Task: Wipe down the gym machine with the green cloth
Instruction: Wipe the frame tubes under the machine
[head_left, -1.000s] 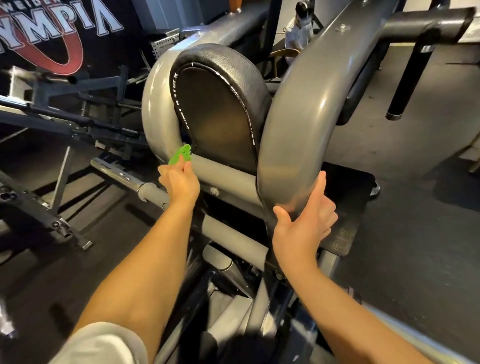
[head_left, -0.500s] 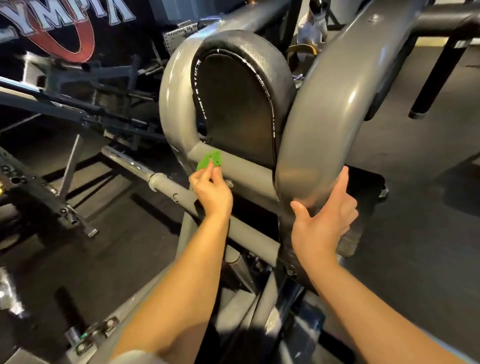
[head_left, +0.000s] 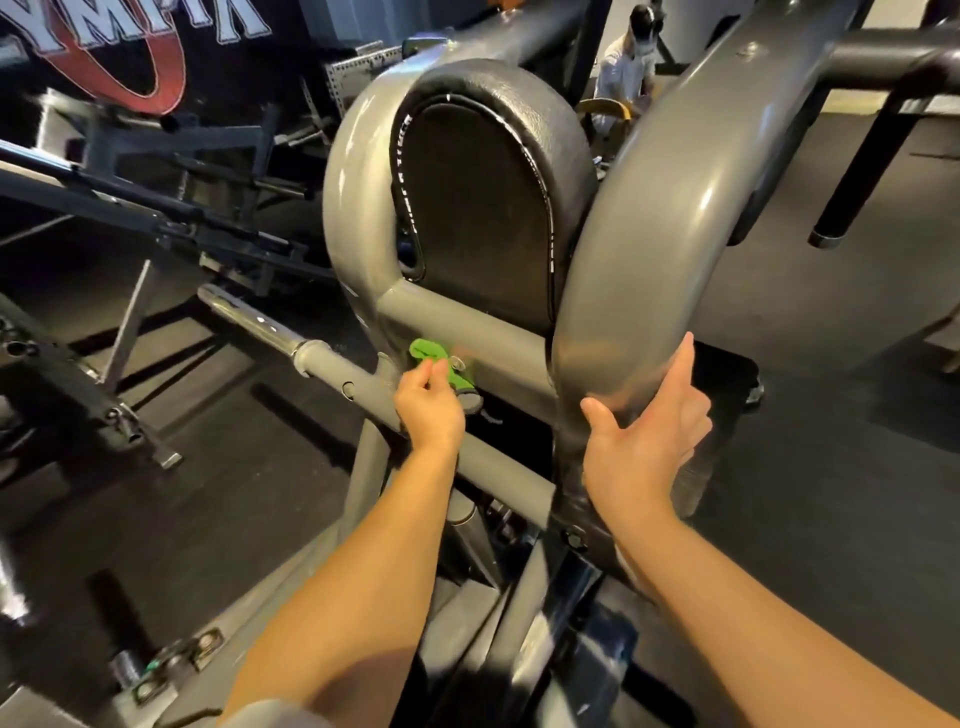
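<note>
GYM FLOOR: A person is wiping down a grey machine (head_left: 358, 171), the left hand (head_left: 428, 413) pinching a bunched green cloth (head_left: 427, 351) in its fingers (head_left: 423, 376) and pressing it to the crossbar (head_left: 483, 325) right at the fingertips, where the bar is joining the upright tube. The right hand (head_left: 644, 447) is bracing on the curved arm (head_left: 639, 249), with index finger and thumb lying flat on the metal and the other fingers folded, grasping nothing. The black pad (head_left: 478, 208) is sitting above the left fingers, apart from the cloth.

The cloth is wadded small, so probably little of it is meeting the metal, and patches of the bar risk going unwiped. A bolt head (head_left: 457, 362) is sitting just right of the left fingertips, beside a hanging fold. That fold could be catching there and tugging free of a light pinch, dropping the cloth below the fingers into the frame. Knuckles working this tight joint are also risking a scrape. Whether the curved arm pivots is not showing; if it does, weight leaning through the right fingers could be shifting it.
</note>
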